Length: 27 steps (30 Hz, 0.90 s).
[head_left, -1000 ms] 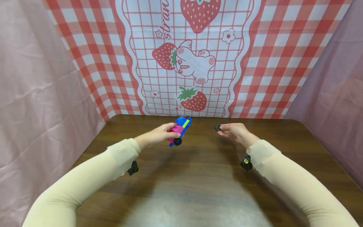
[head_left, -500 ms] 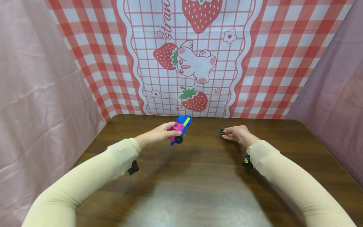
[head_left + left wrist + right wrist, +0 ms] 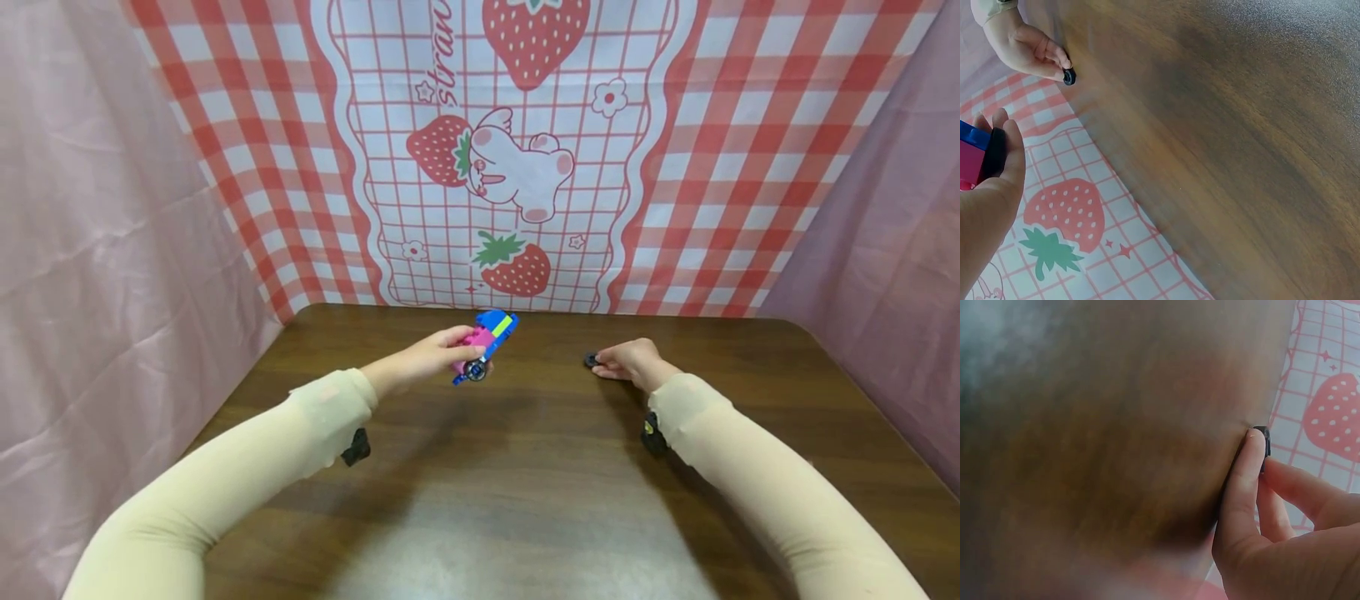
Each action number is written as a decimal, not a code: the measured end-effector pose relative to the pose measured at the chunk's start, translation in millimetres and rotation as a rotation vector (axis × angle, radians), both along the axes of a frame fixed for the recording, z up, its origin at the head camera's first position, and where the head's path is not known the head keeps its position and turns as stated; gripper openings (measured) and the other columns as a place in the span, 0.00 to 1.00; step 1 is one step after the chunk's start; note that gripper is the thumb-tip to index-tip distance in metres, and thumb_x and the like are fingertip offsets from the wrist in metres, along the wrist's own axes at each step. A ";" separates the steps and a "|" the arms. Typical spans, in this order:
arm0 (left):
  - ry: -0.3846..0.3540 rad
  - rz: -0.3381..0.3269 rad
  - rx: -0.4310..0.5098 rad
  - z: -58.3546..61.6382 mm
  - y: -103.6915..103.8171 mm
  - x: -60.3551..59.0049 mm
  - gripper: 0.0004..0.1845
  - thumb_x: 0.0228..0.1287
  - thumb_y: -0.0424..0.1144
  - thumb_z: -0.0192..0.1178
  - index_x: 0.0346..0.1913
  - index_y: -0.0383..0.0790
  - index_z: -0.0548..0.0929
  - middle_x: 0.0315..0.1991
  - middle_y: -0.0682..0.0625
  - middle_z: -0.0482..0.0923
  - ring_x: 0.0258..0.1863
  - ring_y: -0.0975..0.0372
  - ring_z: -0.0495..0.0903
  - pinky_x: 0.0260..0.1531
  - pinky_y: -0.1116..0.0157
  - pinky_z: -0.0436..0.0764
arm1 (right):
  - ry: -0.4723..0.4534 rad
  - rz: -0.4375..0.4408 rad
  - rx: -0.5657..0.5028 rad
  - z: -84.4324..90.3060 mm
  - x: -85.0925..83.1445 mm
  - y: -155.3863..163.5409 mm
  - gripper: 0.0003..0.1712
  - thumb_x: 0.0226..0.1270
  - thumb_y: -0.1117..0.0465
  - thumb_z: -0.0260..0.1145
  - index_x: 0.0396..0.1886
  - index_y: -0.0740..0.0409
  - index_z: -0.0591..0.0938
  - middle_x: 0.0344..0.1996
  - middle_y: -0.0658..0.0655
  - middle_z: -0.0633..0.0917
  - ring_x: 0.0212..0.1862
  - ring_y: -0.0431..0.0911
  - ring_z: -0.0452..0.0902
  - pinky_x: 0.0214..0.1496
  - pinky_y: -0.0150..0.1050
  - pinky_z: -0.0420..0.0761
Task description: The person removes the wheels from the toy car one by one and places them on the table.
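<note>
My left hand [image 3: 422, 358] grips a toy car [image 3: 504, 325] built of pink and blue bricks, with a yellow-green strip, above the far part of the table. The car is tilted, its blue end up to the right, and a black wheel [image 3: 476, 370] on its lower side faces me. To the right, my right hand [image 3: 632, 362] pinches a small black wheel [image 3: 591, 359] between thumb and fingertips. In the right wrist view this small wheel [image 3: 1265, 439] shows edge-on, partly covered by a finger. The left wrist view cuts off most of the car [image 3: 974, 153].
The brown wooden table [image 3: 525, 467] spans the space below both hands. Behind it hangs a red-and-white checked cloth [image 3: 697, 208] with strawberries. Pink curtains [image 3: 135, 250] close off the sides. A small black device [image 3: 356, 447] is strapped under each wrist.
My right hand has moved down and slightly right, lowering the small wheel toward the table. My left hand has shifted a little right, and the car's mounted wheel now faces me more.
</note>
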State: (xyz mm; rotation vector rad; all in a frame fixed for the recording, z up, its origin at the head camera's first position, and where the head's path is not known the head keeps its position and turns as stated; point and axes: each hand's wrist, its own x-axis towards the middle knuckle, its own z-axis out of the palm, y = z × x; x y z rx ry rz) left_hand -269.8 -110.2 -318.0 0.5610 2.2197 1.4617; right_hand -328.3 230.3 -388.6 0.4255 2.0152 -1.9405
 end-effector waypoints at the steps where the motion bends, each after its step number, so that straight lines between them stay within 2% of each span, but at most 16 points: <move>1: -0.003 -0.001 0.009 -0.6 -0.1 0.0 0.23 0.74 0.41 0.50 0.66 0.32 0.66 0.54 0.35 0.79 0.48 0.59 0.80 0.54 0.57 0.76 | 0.000 0.001 0.001 0.1 0.0 -0.4 0.13 0.66 0.76 0.57 0.49 0.77 0.76 0.19 0.57 0.85 0.24 0.43 0.85 0.41 0.37 0.85; 5: -0.019 -0.014 0.065 -1.2 0.8 0.2 0.22 0.75 0.39 0.49 0.65 0.30 0.65 0.54 0.32 0.79 0.49 0.59 0.82 0.51 0.61 0.78 | 0.007 -0.001 0.016 -1.1 -1.8 -1.2 0.13 0.65 0.77 0.58 0.48 0.78 0.76 0.17 0.57 0.85 0.23 0.43 0.85 0.39 0.36 0.85; 8: -0.003 -0.014 0.067 -2.2 3.2 -1.0 0.22 0.75 0.38 0.49 0.65 0.29 0.65 0.53 0.32 0.79 0.46 0.61 0.82 0.47 0.65 0.78 | 0.002 0.004 0.010 -0.1 -1.8 -1.0 0.10 0.64 0.77 0.59 0.44 0.77 0.77 0.16 0.57 0.85 0.22 0.43 0.85 0.38 0.35 0.85; 14: 0.004 -0.030 0.061 -3.4 6.6 -0.2 0.22 0.75 0.36 0.48 0.65 0.27 0.64 0.53 0.31 0.79 0.43 0.63 0.82 0.47 0.60 0.78 | -0.006 0.011 0.015 -1.9 -1.4 -0.9 0.10 0.62 0.77 0.62 0.43 0.77 0.78 0.15 0.57 0.85 0.22 0.42 0.85 0.37 0.34 0.85; 17: -0.003 -0.026 0.054 -1.3 6.9 0.7 0.22 0.75 0.37 0.48 0.66 0.28 0.64 0.54 0.31 0.78 0.45 0.62 0.81 0.49 0.60 0.78 | -0.008 0.040 -0.028 -5.3 -5.1 3.1 0.08 0.61 0.76 0.65 0.39 0.76 0.79 0.17 0.57 0.85 0.23 0.42 0.85 0.36 0.33 0.85; 20: -0.001 -0.019 0.046 1.7 7.3 0.5 0.23 0.75 0.38 0.47 0.67 0.29 0.63 0.55 0.32 0.77 0.46 0.61 0.80 0.48 0.63 0.77 | -0.008 0.068 -0.059 -4.3 -4.5 5.4 0.11 0.63 0.74 0.63 0.44 0.77 0.78 0.19 0.58 0.86 0.24 0.42 0.86 0.37 0.34 0.85; 24: 0.001 -0.017 0.045 4.4 8.2 -0.7 0.24 0.76 0.39 0.45 0.68 0.29 0.61 0.55 0.32 0.76 0.45 0.62 0.78 0.46 0.65 0.76 | -0.009 0.052 -0.026 1.1 0.8 3.6 0.21 0.67 0.73 0.58 0.58 0.80 0.71 0.20 0.56 0.86 0.25 0.41 0.86 0.41 0.35 0.84; 27: -0.019 -0.020 0.064 4.5 8.9 -1.6 0.25 0.76 0.39 0.44 0.69 0.29 0.60 0.55 0.32 0.75 0.45 0.63 0.78 0.49 0.63 0.76 | -0.013 0.038 -0.033 5.7 3.9 3.7 0.19 0.68 0.72 0.58 0.57 0.77 0.72 0.19 0.56 0.86 0.24 0.41 0.86 0.41 0.35 0.85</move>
